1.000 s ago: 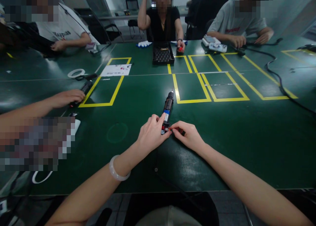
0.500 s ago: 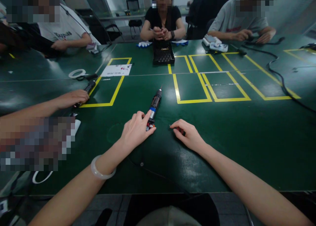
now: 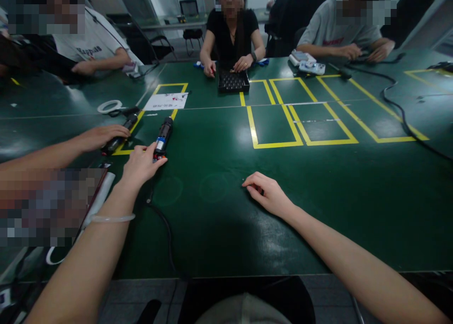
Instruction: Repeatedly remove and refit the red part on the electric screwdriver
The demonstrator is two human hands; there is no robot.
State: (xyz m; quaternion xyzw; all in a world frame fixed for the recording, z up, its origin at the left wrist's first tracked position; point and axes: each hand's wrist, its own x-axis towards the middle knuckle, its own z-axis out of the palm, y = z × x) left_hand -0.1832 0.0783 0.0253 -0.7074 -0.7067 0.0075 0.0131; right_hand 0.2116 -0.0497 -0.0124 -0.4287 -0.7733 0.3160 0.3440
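My left hand (image 3: 140, 166) is closed around the rear of an electric screwdriver (image 3: 163, 136), which lies low over the green table (image 3: 219, 229) with its tip pointing away from me. A black cord (image 3: 169, 234) runs from its rear end toward the table's near edge. My right hand (image 3: 266, 190) rests on the table to the right, thumb and forefinger curled close together. A tiny speck shows at its fingertips, too small to name.
At left, a co-worker's hand (image 3: 108, 134) lies by another electric screwdriver (image 3: 115, 144). A white paper (image 3: 164, 102) and a tape roll (image 3: 109, 107) are beyond. Across the table, a person has both hands at a black tray (image 3: 233, 84). Yellow tape (image 3: 278, 145) outlines rectangles.
My left hand has carried the electric screwdriver left and slightly away from me, its cord trailing. My right hand has barely moved. The person opposite has lowered their hands to the tray.
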